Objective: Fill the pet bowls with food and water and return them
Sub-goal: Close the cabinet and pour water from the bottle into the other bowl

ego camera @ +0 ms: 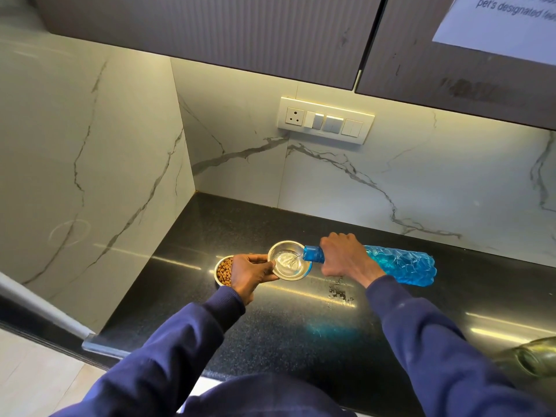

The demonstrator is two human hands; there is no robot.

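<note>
Two steel pet bowls: one with kibble (pixel 224 271), one with water (pixel 290 264). One blue plastic bottle (pixel 400 264). One switch panel (pixel 325 120). One printed sheet (pixel 505 22).

Lit warmly from a strip under the dark ribbed wall cabinets (pixel 210 34), washing the white veined marble backsplash (pixel 391 182) bright. Streaked with glare across the glossy black speckled countertop (pixel 210 230). Bowed by wide-angle distortion at the edges, with a blurred olive-green glassy object (pixel 532 356) at lower right.
</note>
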